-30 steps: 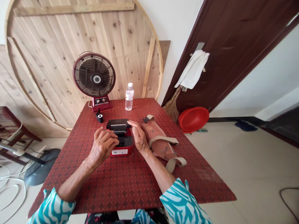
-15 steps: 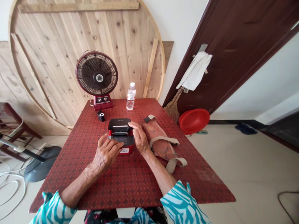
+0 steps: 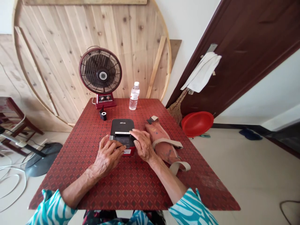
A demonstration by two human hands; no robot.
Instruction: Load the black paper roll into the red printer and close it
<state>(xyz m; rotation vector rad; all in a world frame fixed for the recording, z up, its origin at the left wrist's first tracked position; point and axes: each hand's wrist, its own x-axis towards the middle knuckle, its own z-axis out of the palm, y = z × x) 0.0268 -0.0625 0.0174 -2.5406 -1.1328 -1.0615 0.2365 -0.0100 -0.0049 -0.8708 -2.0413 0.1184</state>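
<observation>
A small red and black label printer [image 3: 122, 125] sits on the table, its black lid lying nearly flat over the top. My left hand [image 3: 108, 156] grips the front left of it, fingers bent over the dark front cover. On the right side, my right hand [image 3: 142, 144] presses the lid's corner with its fingertips, the thumb lower against the body. The front edge carries a white sticker [image 3: 127, 152]. Behind it to the left stands a small black roll [image 3: 103, 115] with a white core.
A red patterned table [image 3: 140, 187] bears a fan [image 3: 100, 75] and a water bottle [image 3: 134, 96] at the back. An orange-brown pouch with pale straps [image 3: 161, 137] lies right of my hands. A red basin [image 3: 198, 123] and a broom [image 3: 177, 107] are beyond the table's right edge.
The printer's lid, raised before with a roller showing beneath, has come down. My right hand has followed it down; my left hand stays at the front left. The view has shifted slightly.
</observation>
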